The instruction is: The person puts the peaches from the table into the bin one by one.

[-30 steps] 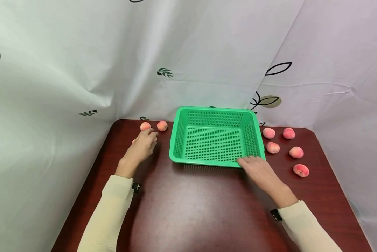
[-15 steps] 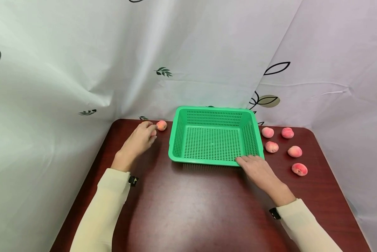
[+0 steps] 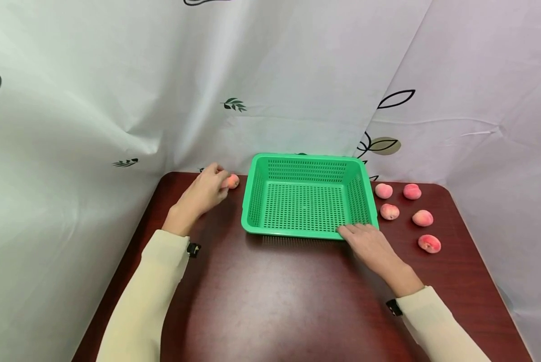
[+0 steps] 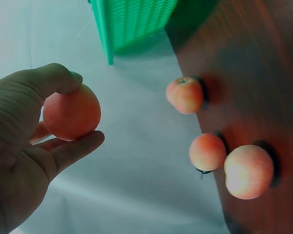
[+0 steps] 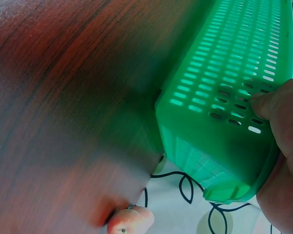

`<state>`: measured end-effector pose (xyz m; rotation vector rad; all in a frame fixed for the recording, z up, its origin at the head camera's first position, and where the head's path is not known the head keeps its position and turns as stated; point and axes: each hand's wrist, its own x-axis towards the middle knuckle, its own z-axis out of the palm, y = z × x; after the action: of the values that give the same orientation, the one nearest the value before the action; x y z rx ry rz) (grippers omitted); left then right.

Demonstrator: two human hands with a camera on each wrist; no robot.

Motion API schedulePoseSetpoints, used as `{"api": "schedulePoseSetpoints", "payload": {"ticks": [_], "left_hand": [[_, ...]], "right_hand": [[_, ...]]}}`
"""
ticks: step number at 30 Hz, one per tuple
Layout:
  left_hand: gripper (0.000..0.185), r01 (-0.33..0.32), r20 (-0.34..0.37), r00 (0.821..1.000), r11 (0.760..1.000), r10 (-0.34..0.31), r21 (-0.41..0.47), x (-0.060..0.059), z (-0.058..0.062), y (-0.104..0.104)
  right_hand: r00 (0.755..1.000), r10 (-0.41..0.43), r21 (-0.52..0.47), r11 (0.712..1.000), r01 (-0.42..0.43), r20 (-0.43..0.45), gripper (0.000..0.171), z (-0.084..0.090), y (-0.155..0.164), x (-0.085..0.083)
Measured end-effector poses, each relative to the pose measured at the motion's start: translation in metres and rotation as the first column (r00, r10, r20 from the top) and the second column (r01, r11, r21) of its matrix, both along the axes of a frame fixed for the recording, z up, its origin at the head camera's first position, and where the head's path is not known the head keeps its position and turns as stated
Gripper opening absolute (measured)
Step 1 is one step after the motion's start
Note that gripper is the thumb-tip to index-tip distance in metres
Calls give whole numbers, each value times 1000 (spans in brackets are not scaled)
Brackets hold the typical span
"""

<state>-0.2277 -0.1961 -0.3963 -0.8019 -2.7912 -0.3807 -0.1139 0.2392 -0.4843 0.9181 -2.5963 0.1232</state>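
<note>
In the left wrist view, my left hand (image 3: 207,190) pinches a peach (image 4: 72,113) between thumb and fingers, held up off the table. Three more peaches lie on the tabletop beyond it; one peach (image 4: 185,95) sits apart, while a second peach (image 4: 207,152) and a third peach (image 4: 249,171) are side by side. From the head, the hand hides most of this group. A green plastic basket (image 3: 297,234) stands at the table's back middle, its inside bare. My right hand (image 3: 370,247) grips its near right rim, thumb against the perforated wall in the right wrist view.
Several peaches, including a flat-looking peach (image 3: 430,244), lie on the table right of the basket. The dark red-brown table (image 3: 270,296) ends at the back against a pale printed curtain (image 3: 297,75), which also hangs along both sides.
My left hand has lifted a peach and shifted slightly away from me, toward the back peaches. My right hand keeps its grip on the basket rim, and the basket stays in place.
</note>
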Motion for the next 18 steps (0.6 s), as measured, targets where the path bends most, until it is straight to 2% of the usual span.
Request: {"api": "schedulePoseSetpoints", "payload": {"ticks": [4,8,11,18], "left_hand": [[15,5,33,999,1000,-4,-27,-7,10,6],[9,49,-6,999,998,-49,-30,-14,17,14],[9,61,-1,998,998,-61,-32,-19,22,21],[10,46,105,994,997,-39,-63,-32,31,37]], "right_hand": [[1000,0,-2,1000,0,-3,18,0,1,0],[1000,3,-8,1000,-3,-12,18,0,1,1],[1000,2,-9,1000,-2,-13,18,-1,1,1],[1000,10,-13,1000,-11,-25,18,-3,0,0]]}}
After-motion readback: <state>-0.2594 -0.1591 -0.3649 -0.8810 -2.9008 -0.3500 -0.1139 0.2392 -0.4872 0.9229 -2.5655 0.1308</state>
